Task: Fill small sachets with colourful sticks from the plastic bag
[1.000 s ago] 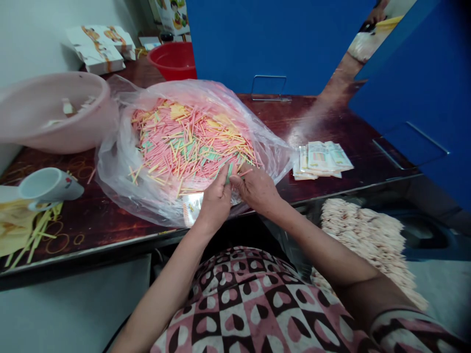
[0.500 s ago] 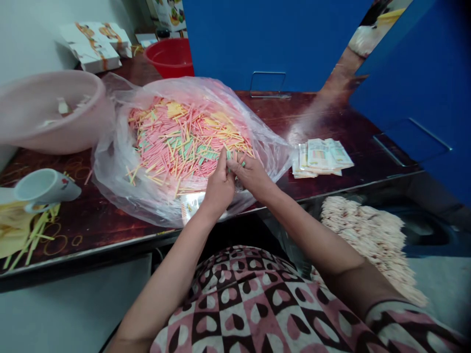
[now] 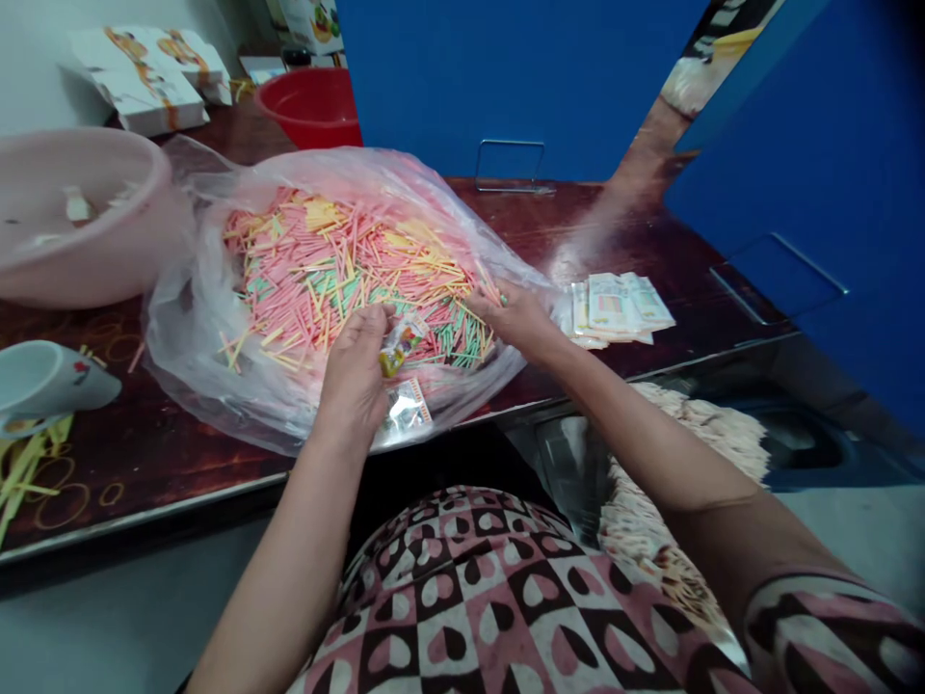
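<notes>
A clear plastic bag [image 3: 189, 333] lies wide open on the table, full of short thin pink, yellow and green sticks [image 3: 303, 275]. Over the bag's near side, my left hand [image 3: 356, 371] pinches a small clear printed packet [image 3: 402, 344]. My right hand [image 3: 515, 313] is at the right edge of the heap, its fingers closed around a few sticks whose coloured ends show; how many cannot be made out. A silvery packet [image 3: 410, 405] rests on the bag's near edge, below my left hand.
Flat printed packets [image 3: 621, 304] are stacked to the right on the dark table [image 3: 462, 424]. At left stand a pale pink basin [image 3: 79, 255] and a tipped white mug [image 3: 54, 381]. A red basin [image 3: 310, 106] is behind, beside a blue panel [image 3: 520, 77].
My hands, together over the heap before, have parted. The left has moved left and now shows the small packet; the right has shifted slightly right. The view has turned a little.
</notes>
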